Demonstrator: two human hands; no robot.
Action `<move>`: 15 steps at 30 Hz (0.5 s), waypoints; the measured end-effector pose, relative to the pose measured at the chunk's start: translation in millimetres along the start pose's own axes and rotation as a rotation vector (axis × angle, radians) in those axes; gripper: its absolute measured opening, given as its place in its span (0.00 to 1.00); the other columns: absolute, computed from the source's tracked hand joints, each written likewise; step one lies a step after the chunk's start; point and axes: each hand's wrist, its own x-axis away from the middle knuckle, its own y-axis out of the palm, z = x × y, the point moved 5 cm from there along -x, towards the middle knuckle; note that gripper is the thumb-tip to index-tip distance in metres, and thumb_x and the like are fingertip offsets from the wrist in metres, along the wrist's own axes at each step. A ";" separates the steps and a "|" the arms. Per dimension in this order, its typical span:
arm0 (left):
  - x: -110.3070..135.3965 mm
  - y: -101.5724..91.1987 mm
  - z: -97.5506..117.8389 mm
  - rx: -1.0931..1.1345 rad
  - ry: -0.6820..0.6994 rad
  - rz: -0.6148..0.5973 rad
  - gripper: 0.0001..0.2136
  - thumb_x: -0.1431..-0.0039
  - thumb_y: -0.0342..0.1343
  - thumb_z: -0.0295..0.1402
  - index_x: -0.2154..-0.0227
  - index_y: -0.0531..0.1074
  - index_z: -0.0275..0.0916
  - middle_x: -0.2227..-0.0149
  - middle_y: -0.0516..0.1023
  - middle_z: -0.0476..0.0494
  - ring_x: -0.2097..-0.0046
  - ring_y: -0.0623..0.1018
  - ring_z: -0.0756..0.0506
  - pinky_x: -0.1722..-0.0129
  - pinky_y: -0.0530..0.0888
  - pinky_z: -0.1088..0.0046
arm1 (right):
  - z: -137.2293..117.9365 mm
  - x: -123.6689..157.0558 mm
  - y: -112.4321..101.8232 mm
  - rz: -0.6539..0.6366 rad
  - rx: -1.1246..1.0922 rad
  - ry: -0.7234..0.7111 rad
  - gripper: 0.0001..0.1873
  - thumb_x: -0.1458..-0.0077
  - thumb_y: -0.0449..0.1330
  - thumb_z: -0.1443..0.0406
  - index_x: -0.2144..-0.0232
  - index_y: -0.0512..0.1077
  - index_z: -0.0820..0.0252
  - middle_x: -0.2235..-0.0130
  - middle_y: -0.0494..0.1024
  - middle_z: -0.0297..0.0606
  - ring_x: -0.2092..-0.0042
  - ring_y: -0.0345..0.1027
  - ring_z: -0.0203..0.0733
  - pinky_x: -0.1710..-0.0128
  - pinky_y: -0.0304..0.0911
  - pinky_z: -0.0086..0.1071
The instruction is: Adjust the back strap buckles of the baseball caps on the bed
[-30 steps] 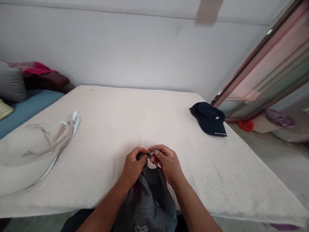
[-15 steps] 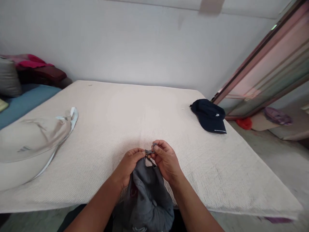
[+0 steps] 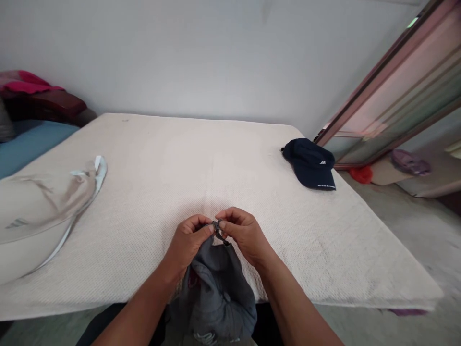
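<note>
A dark grey cap [image 3: 219,293] hangs at the near edge of the table, its back strap turned up toward my fingers. My left hand [image 3: 190,240] pinches the strap [image 3: 217,227] near its buckle, thumb against fingertips. From the other side, my right hand [image 3: 243,233] pinches the strap's end between thumb and forefinger. The fingertips of both hands are almost touching, and they partly hide the buckle. White lettering shows on the cap's lower part, close to my lap.
A beige cap [image 3: 32,206] lies on the left of the cloth-covered table [image 3: 173,154]. Toward the right edge sits a navy cap [image 3: 309,163]. Behind the table rises a pale wall [image 3: 201,57]. A pink-framed glass door [image 3: 392,91] stands at the right.
My right hand has come in closer to my left, and less of the strap's end shows between them. The view has shifted slightly.
</note>
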 end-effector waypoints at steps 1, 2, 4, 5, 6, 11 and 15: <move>-0.3 -0.1 0.6 -0.032 0.005 -0.004 0.09 0.51 0.63 0.36 0.71 0.73 0.37 0.74 0.76 0.49 0.73 0.72 0.51 0.72 0.66 0.76 | -0.7 0.3 -0.3 0.001 0.012 -0.004 0.08 0.59 0.65 0.68 0.71 0.73 0.61 0.78 0.70 0.29 0.76 0.61 0.30 0.74 0.55 0.28; -0.5 0.0 1.5 -0.065 0.009 -0.007 0.09 0.51 0.63 0.36 0.71 0.73 0.36 0.74 0.76 0.48 0.73 0.72 0.51 0.72 0.66 0.76 | -1.2 0.5 -0.6 0.000 0.024 -0.006 0.09 0.59 0.65 0.68 0.70 0.73 0.61 0.78 0.69 0.28 0.77 0.60 0.30 0.74 0.55 0.28; -0.4 0.8 3.4 -0.130 0.015 -0.014 0.09 0.51 0.63 0.37 0.72 0.73 0.36 0.74 0.76 0.48 0.73 0.71 0.51 0.72 0.66 0.76 | -1.7 0.9 -1.4 -0.008 0.048 -0.001 0.09 0.59 0.64 0.69 0.71 0.72 0.62 0.78 0.68 0.27 0.77 0.60 0.30 0.75 0.55 0.28; -0.1 1.4 4.1 -0.158 0.017 -0.016 0.10 0.52 0.63 0.37 0.72 0.73 0.35 0.74 0.75 0.48 0.73 0.71 0.51 0.72 0.65 0.76 | -1.5 1.1 -1.7 -0.015 0.062 0.006 0.09 0.59 0.63 0.69 0.71 0.72 0.62 0.79 0.68 0.27 0.77 0.60 0.30 0.75 0.55 0.27; 0.2 1.9 4.4 -0.180 0.018 -0.016 0.10 0.52 0.63 0.37 0.73 0.73 0.35 0.75 0.75 0.48 0.73 0.70 0.51 0.72 0.64 0.76 | -1.1 1.2 -1.9 -0.025 0.075 0.014 0.08 0.60 0.63 0.70 0.71 0.71 0.62 0.79 0.68 0.27 0.77 0.60 0.30 0.75 0.54 0.27; 1.1 4.1 1.2 -0.237 0.009 -0.018 0.10 0.52 0.62 0.38 0.73 0.73 0.35 0.76 0.73 0.49 0.75 0.68 0.51 0.75 0.62 0.76 | 1.9 0.2 -2.5 -0.060 0.132 0.041 0.08 0.60 0.62 0.69 0.72 0.70 0.62 0.79 0.68 0.28 0.77 0.60 0.30 0.77 0.53 0.28; -0.2 3.6 -0.8 -0.261 0.030 -0.007 0.10 0.52 0.62 0.37 0.73 0.73 0.35 0.77 0.70 0.51 0.75 0.66 0.52 0.75 0.61 0.77 | 4.1 -1.1 -3.3 -0.070 0.191 0.031 0.07 0.61 0.61 0.69 0.73 0.70 0.62 0.78 0.68 0.29 0.77 0.59 0.31 0.77 0.53 0.28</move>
